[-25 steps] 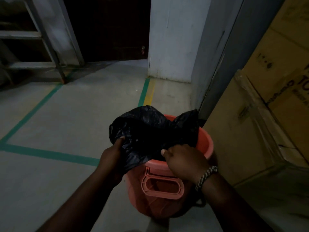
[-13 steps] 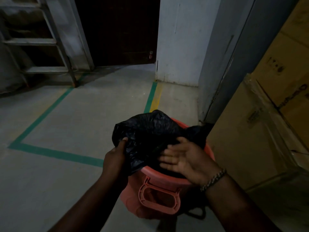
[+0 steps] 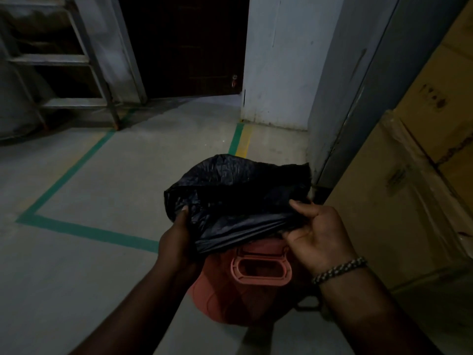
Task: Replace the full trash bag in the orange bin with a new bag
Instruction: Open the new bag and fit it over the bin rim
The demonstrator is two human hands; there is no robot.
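Trash bag [image 3: 238, 196]: black, crinkled plastic, held between both hands right over the top of the orange bin; its bunched bulk hides the bin's mouth. Cannot tell whether any of it hangs inside.
Left hand [image 3: 176, 239]: clamped on the bag's left edge, thumb on top of the plastic, fingers tucked underneath out of sight.
Right hand [image 3: 317, 239]: palm turned up toward the camera, thumb pressed on the bag's right edge, fingers curled in against a gathered fold below. Pinching the plastic.
Bracelet [image 3: 340, 269]: braided band on the right wrist.
Orange bin [image 3: 230, 298]: stands on the floor directly under the hands, near side showing below the bag; most of the rim is covered.
Handle [image 3: 261, 271]: flat oval loop, same colour, lying against the bin's near side just below the bag's lower fold.
Floor [image 3: 102, 278]: pale grey concrete, dim light.
Green tape [image 3: 87, 230]: line runs in from the left, turns a corner and heads away; a second green strip, with a yellow strip [image 3: 243, 142] beside it, runs beyond the bag.
Cardboard boxes [image 3: 399, 201]: stacked along the right, just beside the bin.
Wall [image 3: 279, 60]: white, beyond the bin.
Doorway [image 3: 189, 47]: dark, left of the wall.
Metal ladder [image 3: 64, 60]: far left, well apart from the bin.
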